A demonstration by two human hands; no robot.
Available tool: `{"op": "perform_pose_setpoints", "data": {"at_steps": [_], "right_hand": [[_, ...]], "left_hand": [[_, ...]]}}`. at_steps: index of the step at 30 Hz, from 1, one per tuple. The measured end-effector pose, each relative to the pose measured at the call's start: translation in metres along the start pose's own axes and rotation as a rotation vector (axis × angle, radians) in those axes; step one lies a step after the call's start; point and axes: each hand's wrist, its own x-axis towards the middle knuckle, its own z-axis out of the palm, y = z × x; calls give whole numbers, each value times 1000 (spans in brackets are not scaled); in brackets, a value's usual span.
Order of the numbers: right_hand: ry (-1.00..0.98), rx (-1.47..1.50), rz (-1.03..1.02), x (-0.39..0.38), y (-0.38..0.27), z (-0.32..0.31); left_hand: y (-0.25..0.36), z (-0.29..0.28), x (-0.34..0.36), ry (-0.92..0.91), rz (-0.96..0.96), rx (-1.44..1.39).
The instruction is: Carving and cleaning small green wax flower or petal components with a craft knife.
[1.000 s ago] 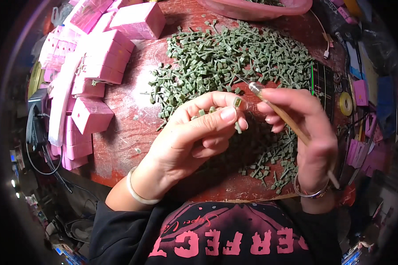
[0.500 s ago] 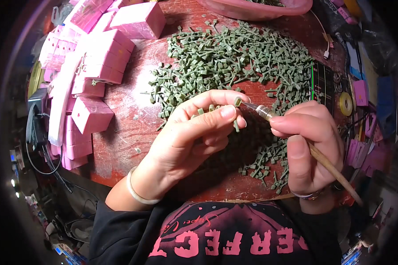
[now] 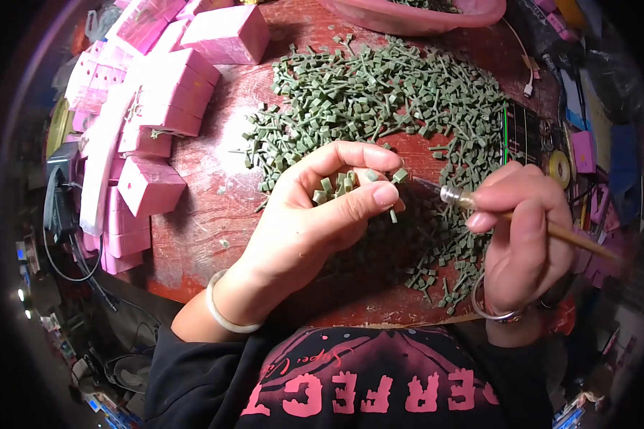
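At the tips of the left hand, thumb and forefinger pinch a small green piece, matte and waxy-looking, with a blocky head; other green pieces sit in the curl of the same hand. The right hand is closed around a slim tool with a round wooden handle, a shiny metal collar and a narrow blade, its tip just beside the pinched head; whether they touch I cannot tell. That head faces the far side of the table, and what looks like its thin stem shows below the thumb, so the long axis runs roughly toward the person. The tool points left and slightly away, its handle slanting back to the right. Farther out, a loose heap of similar stemmed bits covers the scuffed red tabletop, with smooth, square-edged pink blocks at left and a curved pink basin beyond
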Motion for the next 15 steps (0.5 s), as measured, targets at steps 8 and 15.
{"op": "perform_pose_setpoints", "data": {"at_steps": [8, 15], "right_hand": [[-29, -41, -18, 0, -1, 4], [-154, -93, -36, 3, 0, 2]], "left_hand": [[-5, 1, 2, 57, 70, 145], [-4, 0, 1, 51, 62, 210]]}}
